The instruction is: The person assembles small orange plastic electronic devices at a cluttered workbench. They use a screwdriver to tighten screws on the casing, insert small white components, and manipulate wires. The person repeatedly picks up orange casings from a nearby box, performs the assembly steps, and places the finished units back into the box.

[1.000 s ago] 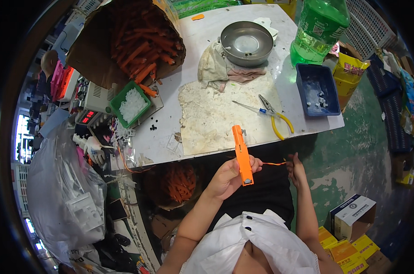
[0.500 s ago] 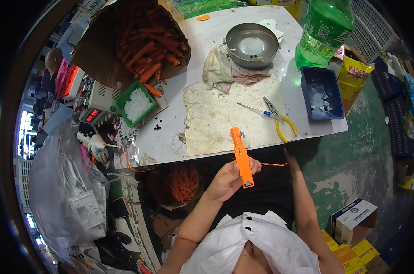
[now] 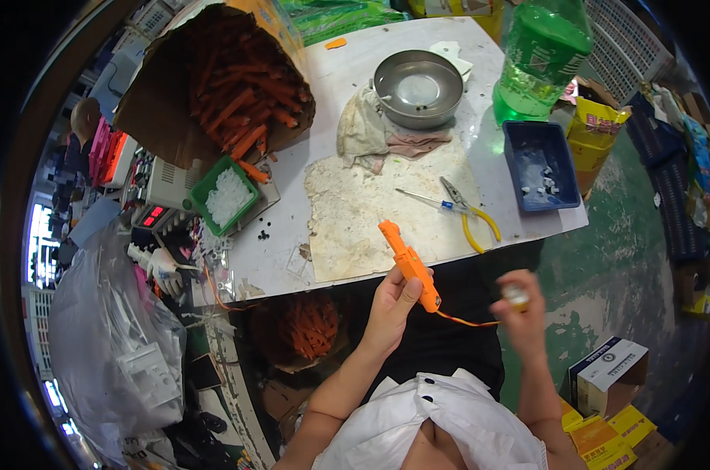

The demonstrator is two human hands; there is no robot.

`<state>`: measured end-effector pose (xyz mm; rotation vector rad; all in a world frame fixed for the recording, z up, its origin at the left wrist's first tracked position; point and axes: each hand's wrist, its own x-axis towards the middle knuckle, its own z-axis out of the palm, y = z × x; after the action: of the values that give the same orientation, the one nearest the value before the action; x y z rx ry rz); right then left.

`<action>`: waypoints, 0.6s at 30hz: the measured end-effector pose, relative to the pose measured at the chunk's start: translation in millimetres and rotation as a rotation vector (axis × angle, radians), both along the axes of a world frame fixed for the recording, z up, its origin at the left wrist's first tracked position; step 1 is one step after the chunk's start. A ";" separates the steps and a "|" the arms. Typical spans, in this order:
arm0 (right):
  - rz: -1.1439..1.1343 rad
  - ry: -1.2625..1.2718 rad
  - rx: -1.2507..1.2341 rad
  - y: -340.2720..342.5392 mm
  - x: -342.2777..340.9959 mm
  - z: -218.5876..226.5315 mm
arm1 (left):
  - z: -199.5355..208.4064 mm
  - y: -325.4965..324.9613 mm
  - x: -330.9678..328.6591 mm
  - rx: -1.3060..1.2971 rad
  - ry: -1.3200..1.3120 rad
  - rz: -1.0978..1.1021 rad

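My left hand (image 3: 393, 309) is closed round a slim orange plastic housing (image 3: 410, 265), which is tilted with its far end over the table's front edge. From the near end of the housing a red-and-yellow wire (image 3: 469, 322) runs right to my right hand (image 3: 523, 309). That hand is off the table's edge, smeared by motion, its fingers bent round a small round white-and-yellow thing (image 3: 516, 296) whose kind I cannot make out. On the worn board (image 3: 347, 227) beyond lie yellow-handled pliers (image 3: 472, 215) and a thin screwdriver (image 3: 425, 198).
A large carton (image 3: 151, 117) of orange pieces stands at back left, a green tray (image 3: 245, 210) of clear bits before it. A metal bowl (image 3: 419, 90) sits on a rag (image 3: 363, 129). At right are a blue bin (image 3: 547, 206) and a green bottle (image 3: 539, 70).
My right hand has come up from beside the table edge, now holding the small round thing. The orange housing has turned, its near end swinging right. The view has shifted slightly.
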<state>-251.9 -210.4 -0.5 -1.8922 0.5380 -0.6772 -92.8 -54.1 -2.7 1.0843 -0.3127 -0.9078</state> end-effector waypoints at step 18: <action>0.080 -0.023 -0.549 44.7 90.4 16.7 | 17.8 -8.3 7.0 -0.037 -0.214 0.310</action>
<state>-161.5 -165.7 16.3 -2.3960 0.2722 -0.8530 -85.7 -62.3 15.1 1.1604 -0.3249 -0.5097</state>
